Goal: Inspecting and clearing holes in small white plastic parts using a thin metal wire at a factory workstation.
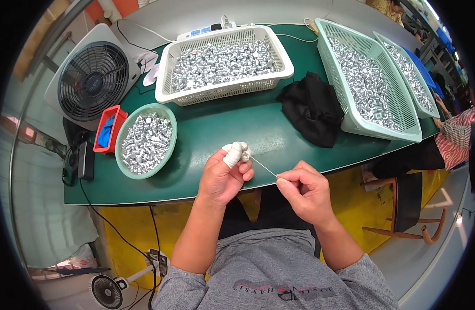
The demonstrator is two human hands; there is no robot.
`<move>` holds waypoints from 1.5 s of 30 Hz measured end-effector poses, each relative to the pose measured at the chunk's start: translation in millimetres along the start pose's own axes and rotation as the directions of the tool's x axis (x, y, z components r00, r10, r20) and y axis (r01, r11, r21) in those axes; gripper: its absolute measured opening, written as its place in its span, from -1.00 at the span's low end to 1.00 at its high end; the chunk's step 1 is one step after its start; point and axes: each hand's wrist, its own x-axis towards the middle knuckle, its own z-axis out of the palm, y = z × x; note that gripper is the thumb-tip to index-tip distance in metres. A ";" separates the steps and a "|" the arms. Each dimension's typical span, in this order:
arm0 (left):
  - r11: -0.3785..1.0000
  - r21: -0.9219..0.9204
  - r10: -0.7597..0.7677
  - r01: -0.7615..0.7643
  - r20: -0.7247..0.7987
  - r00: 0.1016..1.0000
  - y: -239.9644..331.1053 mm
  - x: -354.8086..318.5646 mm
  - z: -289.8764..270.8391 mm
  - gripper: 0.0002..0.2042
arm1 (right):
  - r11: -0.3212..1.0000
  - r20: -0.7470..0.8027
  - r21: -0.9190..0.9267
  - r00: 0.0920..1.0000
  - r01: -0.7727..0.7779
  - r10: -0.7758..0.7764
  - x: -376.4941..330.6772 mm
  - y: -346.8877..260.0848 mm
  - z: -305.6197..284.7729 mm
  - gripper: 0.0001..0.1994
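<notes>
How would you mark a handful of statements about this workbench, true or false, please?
1. The right hand pinches one end of a thin, pale rod-like piece. True.
2. The left hand is wholly uncovered. False: white wrapping covers part of it.
3. The round bowl holds silvery metal parts. True.
4. The black cloth lies inside the white basket. False: it lies on the green table, to the right of that basket.
5. The red box has something blue in it. True.
</notes>
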 end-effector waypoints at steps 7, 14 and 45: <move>0.999 0.042 -0.029 0.025 0.088 0.996 3.2 -0.5 -1.8 -0.88 | 0.797 0.193 0.391 0.888 -0.460 0.418 2.3 -2.2 -4.6 -0.96; 1.000 -0.003 -0.031 0.031 0.028 0.999 3.7 -0.2 0.3 -0.93 | 0.977 -0.013 -0.114 0.983 0.180 -0.183 3.3 4.3 15.0 -0.93; 0.972 0.148 0.215 -0.184 -0.236 0.947 -9.7 1.1 16.7 -0.87 | 0.797 0.117 0.440 0.906 -0.414 0.406 -18.5 16.2 -13.5 -0.95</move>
